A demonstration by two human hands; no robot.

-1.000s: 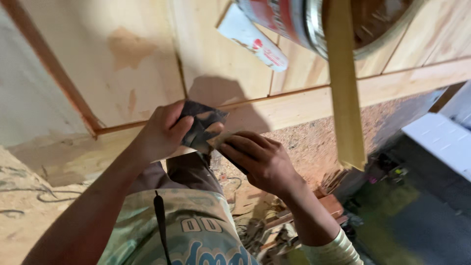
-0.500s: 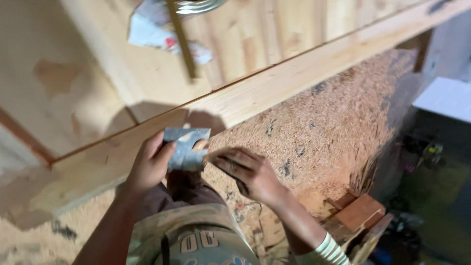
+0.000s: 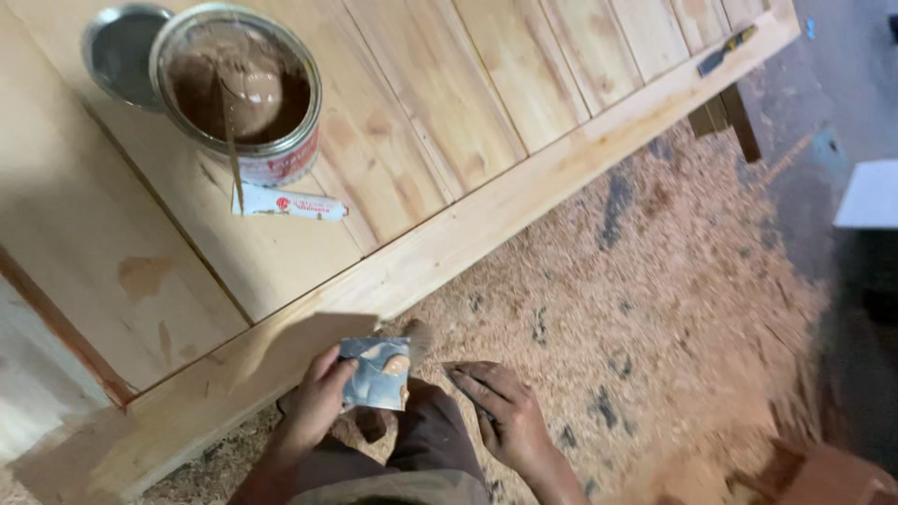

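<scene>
The left hand (image 3: 313,402) holds a small grey scraper blade (image 3: 376,372) smeared with a dab of brown putty, its grip narrow, thumb and fingers pinching the blade's left edge. The blade sits low in the middle of the view, just off the near rail of a pale wooden door (image 3: 486,122) that lies flat. The right hand (image 3: 505,416) hangs just beside the blade, fingers loosely extended toward it and apart from it; its grip is wide and it holds nothing.

On the door, at upper left, stands an opened tin of brown wood filler (image 3: 238,93) with a thin stick (image 3: 229,131) resting in it. The tin's round metal lid (image 3: 117,51) lies next to it on the left, and a white tube (image 3: 290,204) lies just in front of the tin. A dark-handled tool (image 3: 725,51) rests on the door's far corner at upper right. The floor (image 3: 655,309) below the door is covered in sawdust
</scene>
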